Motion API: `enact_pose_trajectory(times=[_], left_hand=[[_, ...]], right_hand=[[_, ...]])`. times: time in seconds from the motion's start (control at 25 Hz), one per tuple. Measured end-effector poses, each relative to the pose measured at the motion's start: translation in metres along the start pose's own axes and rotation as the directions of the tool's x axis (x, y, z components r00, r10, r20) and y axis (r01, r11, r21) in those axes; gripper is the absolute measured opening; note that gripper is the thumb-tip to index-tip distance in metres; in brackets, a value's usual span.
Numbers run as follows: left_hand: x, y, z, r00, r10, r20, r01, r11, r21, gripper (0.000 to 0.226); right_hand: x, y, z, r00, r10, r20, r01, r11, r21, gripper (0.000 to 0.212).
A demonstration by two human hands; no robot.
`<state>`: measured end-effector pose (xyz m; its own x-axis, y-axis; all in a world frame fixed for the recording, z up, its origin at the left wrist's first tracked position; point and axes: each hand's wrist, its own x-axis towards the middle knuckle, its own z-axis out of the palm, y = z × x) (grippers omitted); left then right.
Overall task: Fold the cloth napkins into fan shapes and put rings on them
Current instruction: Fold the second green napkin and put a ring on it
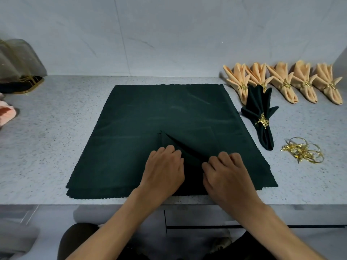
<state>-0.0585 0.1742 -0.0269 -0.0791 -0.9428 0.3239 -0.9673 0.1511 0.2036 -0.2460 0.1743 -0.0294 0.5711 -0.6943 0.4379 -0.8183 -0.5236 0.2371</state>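
A stack of dark green napkins (150,117) lies flat in the middle of the speckled counter (47,147). On top of it, near the front, a folded green napkin piece (180,145) forms a narrow wedge pointing away from me. My left hand (163,171) pinches the wedge's left side and my right hand (228,175) pinches its right side. To the right lies a finished green fan napkin (261,113) with a gold leaf ring (262,121). A loose pile of gold rings (302,152) sits at the right front.
Several peach fan napkins with gold rings (285,81) line the back right against the wall. A sheer gold-trimmed bag on a dark tray (20,79) stands at the back left, with pink cloth (6,113) at the left edge. The counter's front edge (112,202) runs below the stack.
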Motion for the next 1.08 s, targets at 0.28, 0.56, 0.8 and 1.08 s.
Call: enact_pose_trajectory(times=[0.28, 0.56, 0.8, 1.08], left_hand=[[0.017, -0.012, -0.011, 0.984, 0.044, 0.172, -0.027, 0.995, -0.097, 0.033], [0.079, -0.022, -0.024, 0.817, 0.328, 0.473, -0.304, 0.944, -0.129, 0.036], [0.022, 0.007, 0.001, 0.942, 0.222, 0.250, -0.210, 0.975, -0.078, 0.041], [0.007, 0.010, 0.016, 0.966, 0.226, 0.127, -0.235, 0.970, 0.064, 0.051]], right_hand=[[0.014, -0.028, -0.007, 0.985, 0.164, -0.055, -0.143, 0.953, 0.268, 0.021], [0.037, -0.093, -0.022, 0.955, 0.279, 0.100, -0.280, 0.744, 0.607, 0.011], [-0.006, 0.025, -0.026, 0.970, -0.047, 0.239, -0.098, 0.823, 0.559, 0.028], [-0.009, 0.062, -0.030, 0.899, -0.307, 0.312, 0.161, 0.895, 0.417, 0.046]])
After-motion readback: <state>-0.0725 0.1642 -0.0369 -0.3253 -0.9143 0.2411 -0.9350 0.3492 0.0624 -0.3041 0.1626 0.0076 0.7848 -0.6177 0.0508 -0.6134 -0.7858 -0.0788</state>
